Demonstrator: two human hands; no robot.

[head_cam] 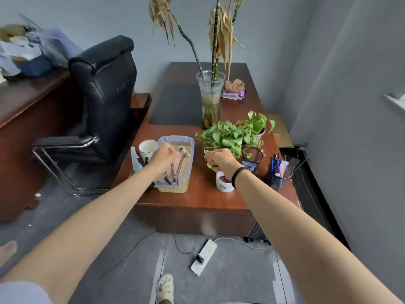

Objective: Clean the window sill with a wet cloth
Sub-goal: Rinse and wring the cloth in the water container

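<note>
My left hand [163, 156] grips a patterned brown-and-white cloth [176, 168] and holds it over a clear plastic tub [190, 142] of yellowish water on the wooden desk [198, 194]. The cloth hangs down in twisted strands into the tub. My right hand [220, 160] is curled round the stem and leaves of a green potted plant [223, 137], above its white pot [223, 183]. A black band sits on my right wrist. A strip of white sill [394, 102] shows at the far right edge.
On the desk stand a white mug [148, 148], a tall glass vase [210, 99] with dried bamboo stalks, a second small plant [257, 126], and two mesh pen holders [279, 174]. A black office chair [103, 102] stands left. A power strip [203, 256] lies on the floor.
</note>
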